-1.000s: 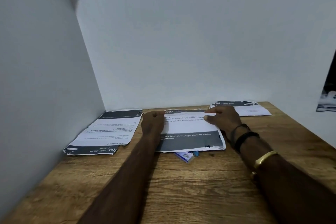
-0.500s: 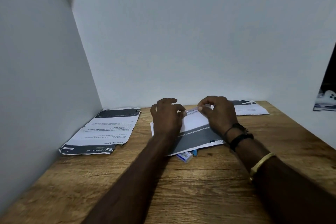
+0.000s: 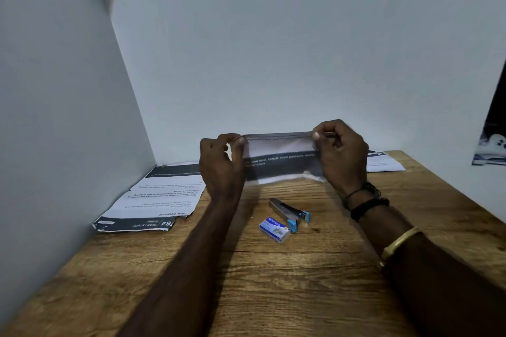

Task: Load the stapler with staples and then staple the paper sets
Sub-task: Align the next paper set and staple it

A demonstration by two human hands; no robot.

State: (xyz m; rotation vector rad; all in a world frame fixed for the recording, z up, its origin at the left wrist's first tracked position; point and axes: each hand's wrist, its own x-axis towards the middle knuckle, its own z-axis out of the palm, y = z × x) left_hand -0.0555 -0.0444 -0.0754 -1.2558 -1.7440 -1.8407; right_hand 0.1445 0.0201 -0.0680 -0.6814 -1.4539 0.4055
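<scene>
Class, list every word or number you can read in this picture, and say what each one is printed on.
"64" and "DESK / STUDY": upside down on the dark band of the left paper set.
"Clear Keyboard": upside down on the same set.
The held paper: white print too blurred.
The staple box: brand too blurred.
The right paper: too small.

Both forearms reach forward, the left hand (image 3: pixel 221 165) and right hand (image 3: pixel 342 157) raised nearly level and apart, each pinching a top corner of the paper set (image 3: pixel 279 157) between thumb and curled fingers.
</scene>
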